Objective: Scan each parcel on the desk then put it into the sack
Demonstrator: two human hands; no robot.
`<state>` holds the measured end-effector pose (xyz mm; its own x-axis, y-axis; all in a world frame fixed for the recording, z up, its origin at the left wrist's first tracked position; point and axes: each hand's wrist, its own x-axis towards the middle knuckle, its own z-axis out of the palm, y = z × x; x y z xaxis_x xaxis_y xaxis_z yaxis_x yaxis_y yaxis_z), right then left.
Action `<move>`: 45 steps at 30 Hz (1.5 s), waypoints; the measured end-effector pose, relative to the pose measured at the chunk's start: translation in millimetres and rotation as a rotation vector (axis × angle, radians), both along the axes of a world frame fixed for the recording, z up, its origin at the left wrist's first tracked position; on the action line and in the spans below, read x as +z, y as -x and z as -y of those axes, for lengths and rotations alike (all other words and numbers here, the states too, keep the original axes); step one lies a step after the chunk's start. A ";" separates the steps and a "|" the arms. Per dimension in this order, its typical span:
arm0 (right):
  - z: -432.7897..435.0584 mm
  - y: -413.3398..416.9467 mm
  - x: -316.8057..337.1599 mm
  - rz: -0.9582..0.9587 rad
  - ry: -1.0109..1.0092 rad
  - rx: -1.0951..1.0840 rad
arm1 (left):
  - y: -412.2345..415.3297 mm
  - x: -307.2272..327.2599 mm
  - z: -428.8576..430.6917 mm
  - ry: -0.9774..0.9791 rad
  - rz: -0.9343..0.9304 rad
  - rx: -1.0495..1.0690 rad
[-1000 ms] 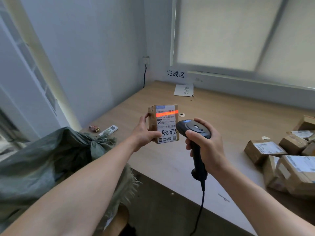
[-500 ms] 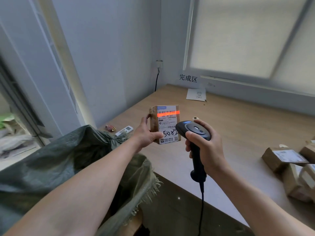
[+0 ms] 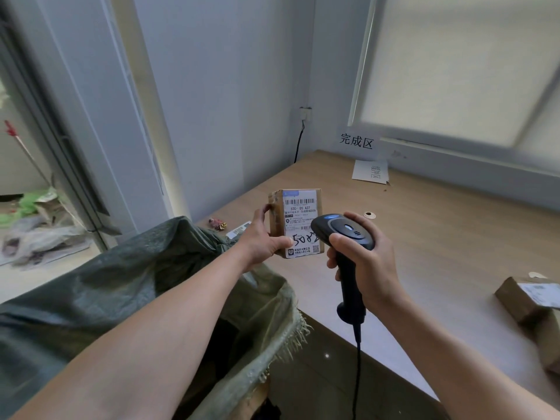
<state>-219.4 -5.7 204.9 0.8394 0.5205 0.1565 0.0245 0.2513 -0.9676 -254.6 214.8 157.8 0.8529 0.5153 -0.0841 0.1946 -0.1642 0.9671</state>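
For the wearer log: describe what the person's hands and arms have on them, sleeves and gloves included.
The left hand and right hand are bare: no gloves, rings, watch or wristband visible. Both arms are uncovered as far as the frame shows; no sleeve comes into view.

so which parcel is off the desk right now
The small brown parcel gripped upright by the left hand, label facing the camera; the other parcel lies on the desk at the right edge.

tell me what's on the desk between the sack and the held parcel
Head view: a small red wrapper and a white remote, partly hidden behind the left hand, lie on the desk between sack and parcel.
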 end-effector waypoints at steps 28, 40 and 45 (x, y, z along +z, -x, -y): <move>-76.7 48.8 -66.5 -0.117 0.157 0.225 | 170.1 -128.4 -101.9 -0.253 -0.569 0.401; -55.4 42.5 -67.0 -0.141 0.114 0.183 | 149.0 -121.2 -90.7 -0.361 -0.586 0.414; -27.5 28.8 -59.6 -0.118 0.140 0.149 | 111.8 -88.4 -63.1 -0.519 -0.498 0.335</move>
<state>-248.2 21.8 145.3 0.7601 0.6495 -0.0204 -0.1181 0.1071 -0.9872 -366.4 277.9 69.5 0.5705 0.8160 -0.0934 0.7028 -0.4261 0.5697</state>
